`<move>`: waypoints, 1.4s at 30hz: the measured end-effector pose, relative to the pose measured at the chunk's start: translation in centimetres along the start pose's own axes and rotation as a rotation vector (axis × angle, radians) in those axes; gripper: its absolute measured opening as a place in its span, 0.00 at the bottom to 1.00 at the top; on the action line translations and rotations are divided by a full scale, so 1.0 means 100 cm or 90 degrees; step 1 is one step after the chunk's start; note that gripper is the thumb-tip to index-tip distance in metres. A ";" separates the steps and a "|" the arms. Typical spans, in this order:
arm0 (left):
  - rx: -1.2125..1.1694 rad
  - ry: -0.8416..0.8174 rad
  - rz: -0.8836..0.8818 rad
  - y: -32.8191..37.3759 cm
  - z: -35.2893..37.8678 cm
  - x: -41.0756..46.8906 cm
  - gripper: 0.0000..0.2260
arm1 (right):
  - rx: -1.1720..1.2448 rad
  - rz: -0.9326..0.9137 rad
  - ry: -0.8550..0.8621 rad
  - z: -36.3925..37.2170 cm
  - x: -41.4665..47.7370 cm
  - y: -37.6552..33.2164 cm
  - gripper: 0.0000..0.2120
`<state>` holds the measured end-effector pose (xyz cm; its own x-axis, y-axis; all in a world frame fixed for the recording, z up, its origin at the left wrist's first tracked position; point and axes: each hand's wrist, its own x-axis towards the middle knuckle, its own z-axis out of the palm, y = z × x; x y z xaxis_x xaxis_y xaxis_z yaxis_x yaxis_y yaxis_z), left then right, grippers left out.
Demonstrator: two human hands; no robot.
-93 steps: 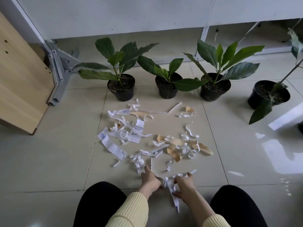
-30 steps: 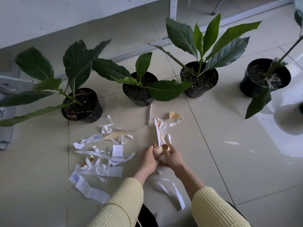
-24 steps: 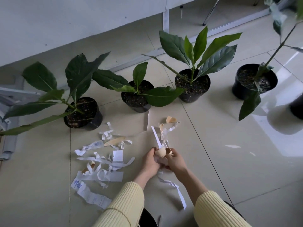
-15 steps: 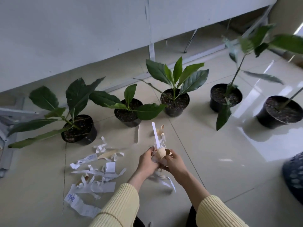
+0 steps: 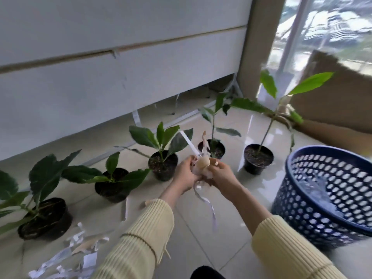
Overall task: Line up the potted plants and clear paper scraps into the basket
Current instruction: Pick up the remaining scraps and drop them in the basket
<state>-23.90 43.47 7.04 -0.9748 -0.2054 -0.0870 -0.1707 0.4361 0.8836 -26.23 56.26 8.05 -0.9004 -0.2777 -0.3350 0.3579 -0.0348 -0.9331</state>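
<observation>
Both hands hold one bundle of white and tan paper scraps (image 5: 202, 165) in the air above the floor. My left hand (image 5: 185, 174) grips its left side and my right hand (image 5: 223, 175) its right; strips dangle below. A blue perforated basket (image 5: 314, 204) with some paper inside stands to the right of my hands. Several potted plants in black pots stand in a row along the wall, from the left pot (image 5: 45, 218) to the right pot (image 5: 258, 159). More paper scraps (image 5: 72, 256) lie on the floor at lower left.
A white panel wall (image 5: 120, 67) runs behind the plants. A cardboard box (image 5: 338, 101) stands at the right behind the basket, beside a window. The floor is glossy tile. My dark knee (image 5: 207, 273) shows at the bottom edge.
My hands gathered scraps off the floor into a bundle and lifted it. The view swung up and to the right, bringing the blue basket and a further plant into sight.
</observation>
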 end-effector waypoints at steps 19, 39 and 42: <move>-0.103 -0.103 0.359 0.260 0.211 0.022 0.21 | 0.021 -0.279 0.312 -0.268 -0.084 -0.148 0.12; 0.096 -0.480 0.139 0.170 0.274 0.015 0.32 | 0.019 0.157 0.411 -0.327 -0.084 -0.027 0.17; 0.073 -0.486 0.108 0.174 0.273 0.014 0.22 | 0.025 0.158 0.429 -0.323 -0.086 -0.035 0.15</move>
<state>-32.12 74.68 9.74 -0.8108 0.5119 -0.2838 0.0157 0.5038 0.8637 -27.71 89.83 9.94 -0.7438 0.3702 -0.5565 0.5690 -0.0861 -0.8178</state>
